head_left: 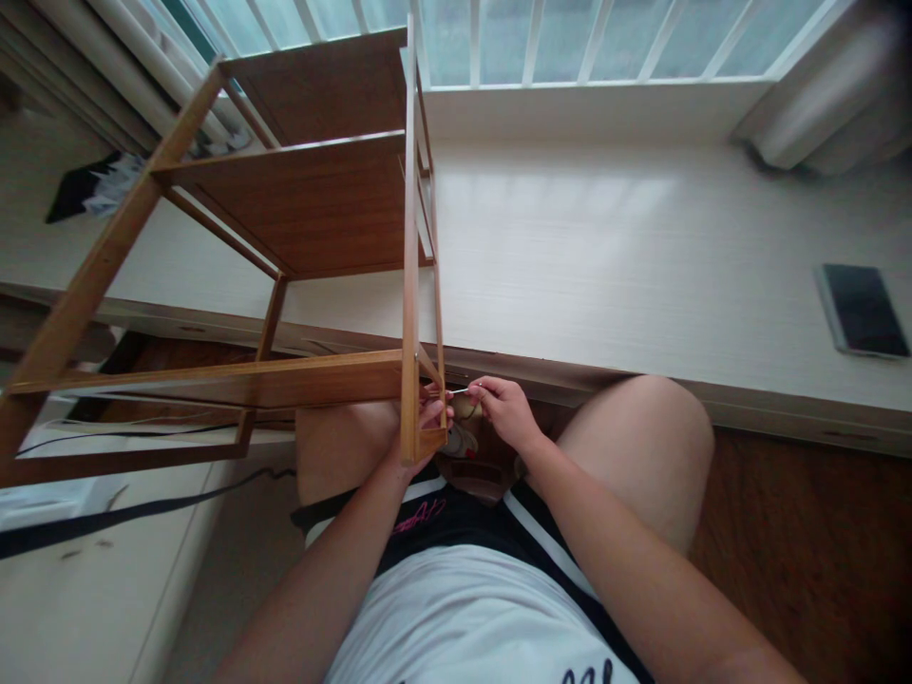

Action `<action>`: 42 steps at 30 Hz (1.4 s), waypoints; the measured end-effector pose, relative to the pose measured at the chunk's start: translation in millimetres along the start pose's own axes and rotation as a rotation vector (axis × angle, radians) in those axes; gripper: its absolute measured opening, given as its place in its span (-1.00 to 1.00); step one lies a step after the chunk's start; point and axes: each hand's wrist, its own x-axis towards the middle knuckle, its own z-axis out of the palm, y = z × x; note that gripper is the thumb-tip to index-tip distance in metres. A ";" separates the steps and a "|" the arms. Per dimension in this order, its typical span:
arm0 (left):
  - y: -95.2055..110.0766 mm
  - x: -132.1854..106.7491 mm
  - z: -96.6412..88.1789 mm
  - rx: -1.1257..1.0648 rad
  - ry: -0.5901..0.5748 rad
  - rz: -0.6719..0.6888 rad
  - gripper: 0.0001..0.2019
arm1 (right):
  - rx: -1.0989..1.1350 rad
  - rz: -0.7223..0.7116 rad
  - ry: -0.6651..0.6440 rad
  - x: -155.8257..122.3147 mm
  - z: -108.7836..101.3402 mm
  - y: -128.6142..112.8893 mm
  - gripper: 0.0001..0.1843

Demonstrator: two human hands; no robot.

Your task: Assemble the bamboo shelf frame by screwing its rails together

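Note:
A wooden shelf rack (313, 199) lies tipped on its side, its upper end on the pale window ledge (605, 247) and its lower end over my lap. My left hand (426, 423) is closed round the lower end of the rack's upright post. My right hand (503, 410) is just right of that post, fingers pinched on a thin metal tool (463, 389) whose tip points at the post's joint. Both my knees show beneath the hands.
A dark phone (862, 309) lies on the ledge at the far right. A barred window (570, 38) runs along the back, with a rolled curtain at the right corner. A white cabinet (92, 560) with a black cable stands at the left. Wooden floor lies at the right.

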 end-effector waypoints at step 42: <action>1.3 0.7 -0.4 0.008 -0.009 -0.002 -0.57 | 0.077 0.097 -0.152 5.1 -4.1 -5.2 -0.70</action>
